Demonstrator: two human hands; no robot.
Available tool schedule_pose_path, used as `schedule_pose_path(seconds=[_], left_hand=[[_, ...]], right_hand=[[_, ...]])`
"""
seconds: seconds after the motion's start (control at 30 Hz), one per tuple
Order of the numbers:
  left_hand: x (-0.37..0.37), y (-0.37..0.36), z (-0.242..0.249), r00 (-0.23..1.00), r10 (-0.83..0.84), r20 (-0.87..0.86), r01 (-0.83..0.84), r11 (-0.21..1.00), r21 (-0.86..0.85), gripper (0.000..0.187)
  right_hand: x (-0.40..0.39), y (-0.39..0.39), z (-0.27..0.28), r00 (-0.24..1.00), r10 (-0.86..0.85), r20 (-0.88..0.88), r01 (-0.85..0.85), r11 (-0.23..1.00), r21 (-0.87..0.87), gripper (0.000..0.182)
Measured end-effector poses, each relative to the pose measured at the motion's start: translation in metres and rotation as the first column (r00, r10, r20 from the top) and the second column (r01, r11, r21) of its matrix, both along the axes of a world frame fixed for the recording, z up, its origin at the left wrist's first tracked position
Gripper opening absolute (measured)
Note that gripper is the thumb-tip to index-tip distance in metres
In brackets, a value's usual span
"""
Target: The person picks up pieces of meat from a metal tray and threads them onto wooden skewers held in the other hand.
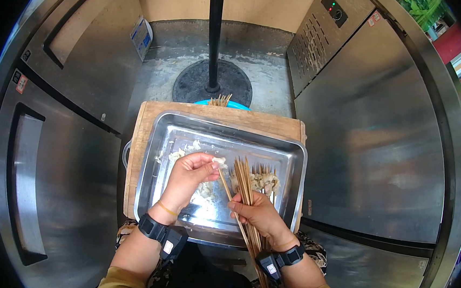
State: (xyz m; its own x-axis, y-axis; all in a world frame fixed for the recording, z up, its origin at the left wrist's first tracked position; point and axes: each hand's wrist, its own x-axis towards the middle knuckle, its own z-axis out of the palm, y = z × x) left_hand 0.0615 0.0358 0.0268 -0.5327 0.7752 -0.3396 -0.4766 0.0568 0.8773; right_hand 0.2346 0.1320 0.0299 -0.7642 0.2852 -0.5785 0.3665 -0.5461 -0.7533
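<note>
A pale meat piece (219,162) is being pinched between the fingertips of the left hand (190,176), clenched on it just above the steel tray (154,154). The tip of one skewer (225,183) is being brought up against that piece (contact looks likely, but can't be told for sure). That skewer is being guided by the right hand (257,214), which is also being kept closed round a bundle of bamboo skewers (246,186), prob. so spares are within reach w/o putting anything down.

The bundle is being held fanned, tips pointing away from the body, its far ends lying over loaded skewers (264,178) at the tray's right side. Loose pale pieces (178,153) are being kept in the tray's left part & centre, near the picking hand. The tray is being carried on a wooden board (152,111) serving as the bench, between two steel fridge units. More sticks (220,100) are poking up from a blue tub behind the board. Black bands are being worn on both wrists.
</note>
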Motion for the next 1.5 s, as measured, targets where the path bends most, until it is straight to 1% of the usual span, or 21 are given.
schedule_pose_path(seconds=[0.1, 0.2, 0.4, 0.6, 0.7, 0.87, 1.0, 1.1, 1.2, 1.3, 1.4, 1.5], left_hand=[[0.001, 0.0, -0.001, 0.999, 0.048, 0.002, -0.048, 0.999, -0.016, 0.009], [-0.002, 0.001, -0.005, 0.997, 0.073, 0.011, -0.072, 0.997, -0.03, 0.008], [0.001, 0.002, 0.0, 0.997, 0.072, 0.011, -0.071, 0.996, -0.047, 0.007], [0.005, 0.002, 0.002, 1.0, 0.018, 0.002, -0.018, 1.0, -0.005, 0.005], [0.007, -0.001, 0.002, 0.998, -0.035, -0.051, 0.035, 0.999, -0.01, 0.006], [0.01, 0.0, -0.001, 0.991, -0.007, -0.13, -0.003, 0.998, -0.07, 0.008], [0.013, 0.003, 0.001, 0.976, 0.053, -0.211, -0.075, 0.993, -0.097, 0.011], [0.012, 0.003, 0.0, 0.979, 0.018, -0.205, -0.037, 0.995, -0.088, 0.014], [0.013, 0.004, -0.002, 0.995, 0.034, -0.091, -0.041, 0.996, -0.081, 0.017], [0.014, 0.001, -0.001, 0.999, 0.012, 0.03, -0.009, 0.995, -0.098, 0.017], [0.019, 0.0, -0.004, 0.99, 0.018, 0.141, -0.001, 0.993, -0.118, 0.018], [0.027, -0.001, -0.008, 0.972, 0.023, 0.232, 0.0, 0.995, -0.101, 0.019]], right_hand=[[0.001, -0.002, -0.004, 0.999, -0.016, -0.034, 0.017, 1.0, 0.017, 0.009], [0.0, -0.003, -0.002, 1.0, -0.013, -0.023, 0.014, 0.999, 0.029, 0.009], [0.001, -0.003, 0.001, 0.999, -0.014, -0.033, 0.015, 0.999, 0.03, 0.008], [0.001, -0.003, -0.002, 1.0, -0.002, -0.026, 0.003, 0.998, 0.057, 0.008], [0.002, -0.003, -0.007, 0.999, -0.003, -0.035, 0.006, 0.998, 0.069, 0.009], [0.001, -0.003, -0.007, 0.999, 0.01, -0.035, -0.007, 0.997, 0.073, 0.008], [0.0, -0.004, -0.005, 0.999, 0.029, -0.025, -0.027, 0.996, 0.091, 0.008], [0.002, -0.003, -0.008, 0.998, 0.037, -0.047, -0.033, 0.995, 0.091, 0.009], [0.002, -0.004, -0.006, 0.998, 0.019, -0.055, -0.014, 0.996, 0.083, 0.008], [0.002, -0.004, -0.006, 0.999, 0.008, -0.039, -0.005, 0.997, 0.079, 0.008], [0.003, -0.005, -0.007, 0.999, -0.005, -0.035, 0.008, 0.997, 0.077, 0.009], [0.003, -0.005, -0.007, 1.0, -0.014, -0.01, 0.015, 0.994, 0.108, 0.008]])
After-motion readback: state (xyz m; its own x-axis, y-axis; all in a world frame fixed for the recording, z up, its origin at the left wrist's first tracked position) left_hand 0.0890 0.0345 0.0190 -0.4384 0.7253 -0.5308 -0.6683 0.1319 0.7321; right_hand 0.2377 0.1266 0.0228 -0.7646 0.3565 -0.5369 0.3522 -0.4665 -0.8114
